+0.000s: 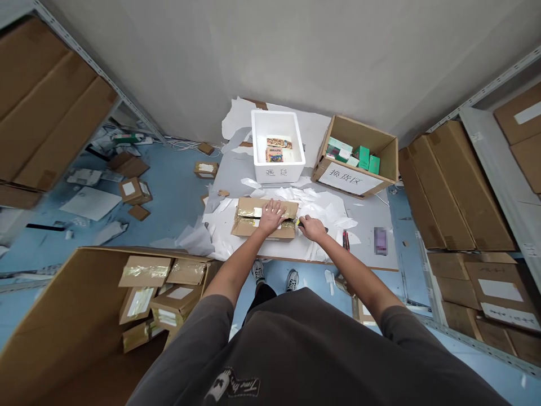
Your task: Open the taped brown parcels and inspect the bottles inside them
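A taped cardboard box [249, 226] lies at the front of the table, with a dark slit along its top seam. My left hand [273, 217] rests flat on its top, fingers spread over the flaps. My right hand [313, 228] is closed round a box cutter [300, 223], yellow and black, at the box's right end. Its blade is too small to make out. White paper scraps [306, 197] lie behind and beside the box.
Behind stand a white foam box [279, 173] with small packets and a cardboard bin [355, 183] of green boxes. A red-black tool [345, 241] lies right, near a blurred purple item [380, 241]. A large carton [54, 304] holding parcels stands left; shelves [477, 124] flank the table.
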Available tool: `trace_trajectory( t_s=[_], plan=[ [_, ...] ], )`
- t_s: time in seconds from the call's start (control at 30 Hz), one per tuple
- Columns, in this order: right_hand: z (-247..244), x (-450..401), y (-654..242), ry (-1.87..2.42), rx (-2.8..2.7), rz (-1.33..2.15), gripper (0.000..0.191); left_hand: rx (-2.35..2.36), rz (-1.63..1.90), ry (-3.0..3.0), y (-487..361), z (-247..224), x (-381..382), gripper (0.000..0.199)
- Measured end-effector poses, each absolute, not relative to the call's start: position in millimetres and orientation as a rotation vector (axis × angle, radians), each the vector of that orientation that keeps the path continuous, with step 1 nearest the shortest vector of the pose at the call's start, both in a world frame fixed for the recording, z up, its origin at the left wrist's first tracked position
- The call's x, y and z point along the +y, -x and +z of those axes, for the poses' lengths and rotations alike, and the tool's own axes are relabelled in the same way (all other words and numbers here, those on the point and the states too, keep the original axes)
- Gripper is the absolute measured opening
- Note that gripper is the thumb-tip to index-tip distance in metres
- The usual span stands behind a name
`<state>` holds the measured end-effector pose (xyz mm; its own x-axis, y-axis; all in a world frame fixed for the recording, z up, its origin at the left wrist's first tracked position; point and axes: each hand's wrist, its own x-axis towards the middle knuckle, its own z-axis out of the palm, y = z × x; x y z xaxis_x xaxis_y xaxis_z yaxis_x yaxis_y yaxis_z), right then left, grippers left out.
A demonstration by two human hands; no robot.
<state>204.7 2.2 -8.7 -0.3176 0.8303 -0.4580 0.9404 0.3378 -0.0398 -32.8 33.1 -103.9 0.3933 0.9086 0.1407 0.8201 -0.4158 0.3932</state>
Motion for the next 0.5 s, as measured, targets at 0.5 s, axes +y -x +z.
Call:
trace_trajectory(
  t_s=[0.5],
  plan=[
    [-16.3,-32.4,-175.0,-2.122,1.928,-0.529,0.035,1.583,0.485,-2.383,23.9,-102.9,25.5,0.045]
  ],
)
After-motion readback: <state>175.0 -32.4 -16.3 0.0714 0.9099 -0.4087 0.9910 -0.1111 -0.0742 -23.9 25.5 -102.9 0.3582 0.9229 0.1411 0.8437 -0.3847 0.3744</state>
